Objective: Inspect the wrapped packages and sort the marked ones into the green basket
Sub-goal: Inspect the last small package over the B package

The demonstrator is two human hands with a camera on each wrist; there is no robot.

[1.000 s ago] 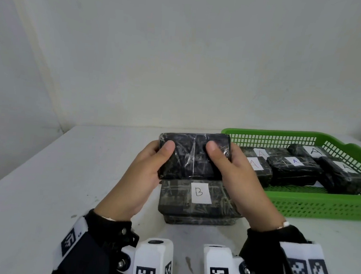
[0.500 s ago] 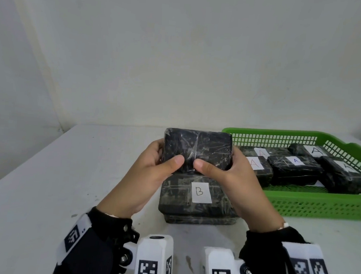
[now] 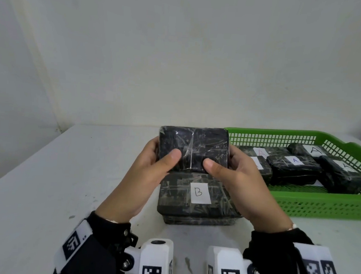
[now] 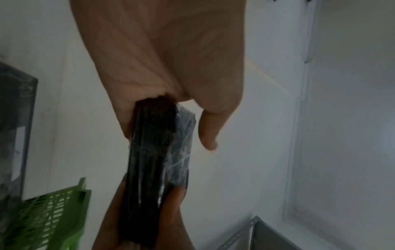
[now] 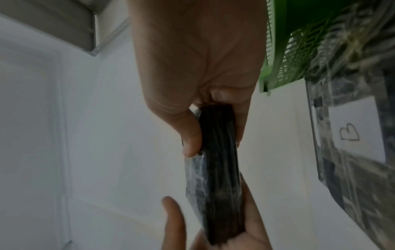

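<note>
- A dark rectangular package wrapped in clear film (image 3: 193, 150) is held up on edge above the white worktop (image 3: 44, 180), in front of the person; no label shows on the face turned toward the camera.
- The left hand (image 3: 142, 177) grips its left end, thumb on the near face and fingers curled behind.
- The right hand (image 3: 242, 184) grips the right end the same way, thumb on the near face.
- In the wrist views the package (image 4: 158, 160) appears narrow edge-on, pinched between thumb and fingers at both ends (image 5: 218, 169).
- Just below the held one, a stack of wrapped dark packages (image 3: 196, 200) lies on the worktop; its top one bears a white label marked "B" (image 3: 199, 192).
- To the right stands a green plastic mesh basket (image 3: 320, 204), holding several dark wrapped packages with white "A" labels (image 3: 295, 166).
</note>
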